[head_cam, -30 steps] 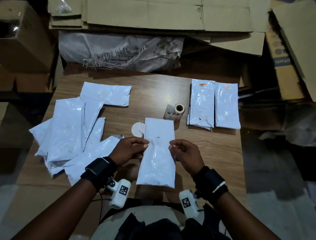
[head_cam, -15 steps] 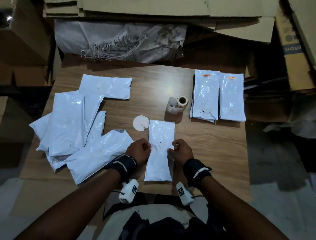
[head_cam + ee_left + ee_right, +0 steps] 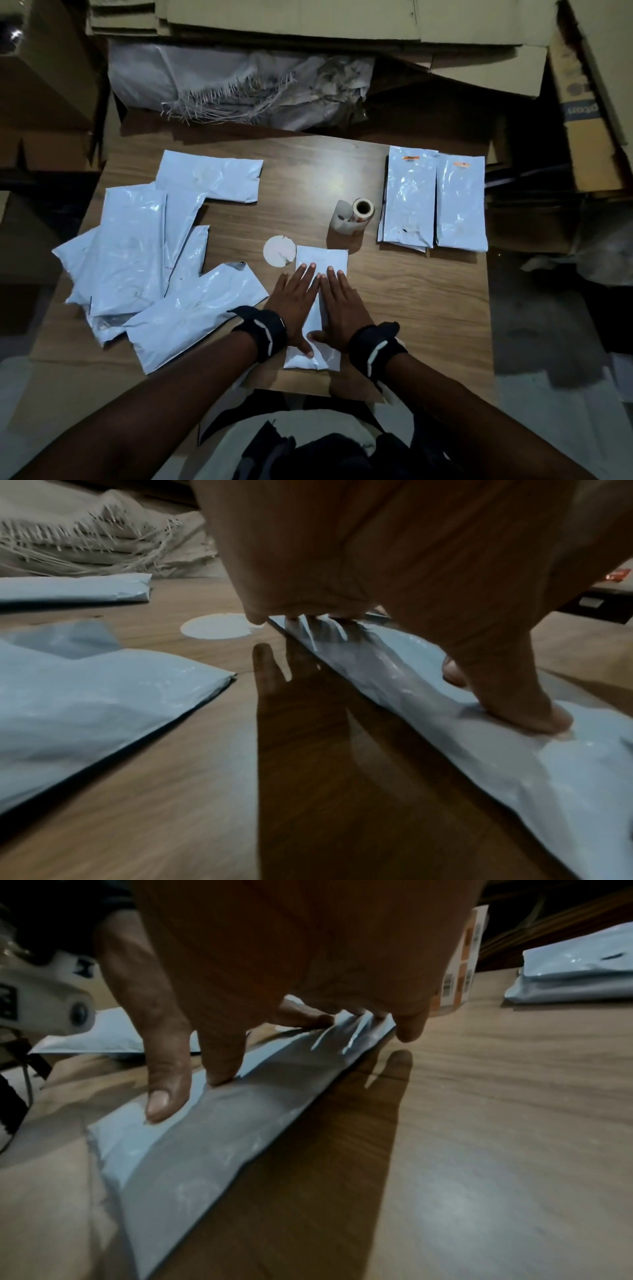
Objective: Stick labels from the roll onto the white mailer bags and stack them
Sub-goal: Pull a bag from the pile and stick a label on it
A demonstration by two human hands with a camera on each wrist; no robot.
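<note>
One white mailer bag [image 3: 322, 258] lies lengthwise on the wooden table [image 3: 394, 308] in front of me. My left hand [image 3: 296, 306] and right hand [image 3: 339, 305] lie flat on it side by side, fingers straight, pressing it down. In the left wrist view the left hand [image 3: 377, 588] presses the bag [image 3: 496, 750] with thumb and fingertips. In the right wrist view the right hand [image 3: 274, 974] does the same on the bag [image 3: 205, 1137]. The label roll [image 3: 354, 217] stands just beyond the bag. No label shows on this bag.
Several unlabelled white bags [image 3: 137, 246] lie scattered on the left. Two piles of bags with orange labels [image 3: 407, 202] [image 3: 460, 205] sit at the far right. A white paper disc [image 3: 279, 250] lies left of the bag's far end. Cardboard and a woven sack [image 3: 239, 85] lie behind the table.
Both hands pinched the bag's side edges and lowered it to the table. Now they have let go and lie flat on top of it.
</note>
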